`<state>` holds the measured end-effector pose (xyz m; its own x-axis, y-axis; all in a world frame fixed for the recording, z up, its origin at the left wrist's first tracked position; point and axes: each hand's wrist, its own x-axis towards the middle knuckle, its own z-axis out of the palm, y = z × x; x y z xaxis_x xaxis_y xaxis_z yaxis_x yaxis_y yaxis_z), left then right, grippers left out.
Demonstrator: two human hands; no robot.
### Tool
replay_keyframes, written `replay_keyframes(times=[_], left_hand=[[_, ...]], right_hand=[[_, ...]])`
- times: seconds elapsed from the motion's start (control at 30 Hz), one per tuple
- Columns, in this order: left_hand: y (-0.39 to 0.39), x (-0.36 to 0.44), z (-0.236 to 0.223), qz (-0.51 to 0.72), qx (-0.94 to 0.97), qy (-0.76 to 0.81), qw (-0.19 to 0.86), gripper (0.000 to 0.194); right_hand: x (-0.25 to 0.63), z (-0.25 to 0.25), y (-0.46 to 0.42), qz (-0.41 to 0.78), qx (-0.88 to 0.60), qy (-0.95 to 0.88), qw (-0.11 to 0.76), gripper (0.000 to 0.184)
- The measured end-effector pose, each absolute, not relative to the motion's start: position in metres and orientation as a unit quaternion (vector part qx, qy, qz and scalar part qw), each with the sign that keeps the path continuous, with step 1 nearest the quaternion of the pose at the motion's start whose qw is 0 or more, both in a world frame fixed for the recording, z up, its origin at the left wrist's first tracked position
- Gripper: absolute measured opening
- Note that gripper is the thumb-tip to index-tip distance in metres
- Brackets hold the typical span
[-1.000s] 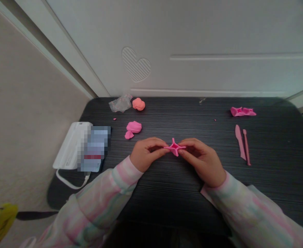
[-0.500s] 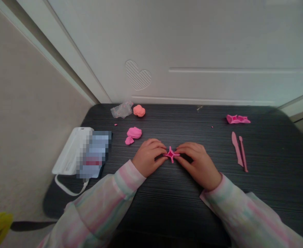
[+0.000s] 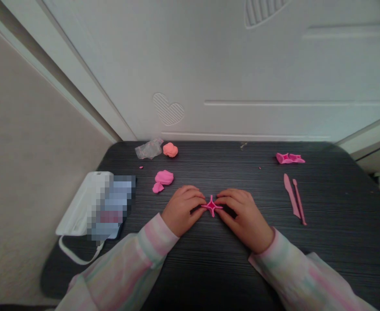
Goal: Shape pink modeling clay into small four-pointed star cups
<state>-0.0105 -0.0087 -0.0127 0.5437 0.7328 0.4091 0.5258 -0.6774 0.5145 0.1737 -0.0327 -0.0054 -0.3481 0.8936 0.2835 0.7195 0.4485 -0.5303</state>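
Between my two hands is a small star-shaped piece of pink modelling clay [image 3: 212,206], with four thin points and a hollow middle. My left hand [image 3: 182,210] pinches its left point between thumb and fingers. Its right point is pinched the same way by my right hand [image 3: 243,216]. Up and left of my left hand lie a larger pink clay lump [image 3: 164,177] and a smaller pink lump [image 3: 158,187] touching it. An orange clay ball [image 3: 170,150] sits farther back.
A clear plastic wrapper [image 3: 149,149] lies at the back left. At the right are a folded pink clay piece [image 3: 290,158], a pink plastic knife [image 3: 292,195] and a thin pink stick tool [image 3: 299,201]. A white device [image 3: 76,211] with a strap and a blurred phone [image 3: 115,207] occupy the left.
The camera view has tilted slightly, so the tabletop things appear lower and a little to the left. Both hands keep their pinch on the clay star.
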Motion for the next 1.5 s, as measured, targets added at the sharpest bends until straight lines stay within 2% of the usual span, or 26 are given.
replay_keyframes(times=[0.37, 0.7, 1.23, 1.5], left_hand=[[-0.01, -0.01, -0.011, 0.279, 0.867, 0.383, 0.151, 0.009], [-0.01, -0.01, -0.01, 0.294, 0.856, 0.385, 0.183, 0.009], [-0.012, -0.008, -0.01, 0.258, 0.849, 0.421, 0.189, 0.008], [-0.011, -0.008, -0.009, 0.298, 0.829, 0.436, 0.184, 0.014]], right_hand=[[0.174, -0.004, -0.033, 0.154, -0.5, -0.814, 0.253, 0.007], [0.176, -0.005, -0.032, 0.169, -0.501, -0.81, 0.252, 0.012], [0.171, -0.001, -0.033, 0.132, -0.506, -0.822, 0.225, 0.007], [0.166, 0.004, -0.037, 0.148, -0.513, -0.818, 0.211, 0.007]])
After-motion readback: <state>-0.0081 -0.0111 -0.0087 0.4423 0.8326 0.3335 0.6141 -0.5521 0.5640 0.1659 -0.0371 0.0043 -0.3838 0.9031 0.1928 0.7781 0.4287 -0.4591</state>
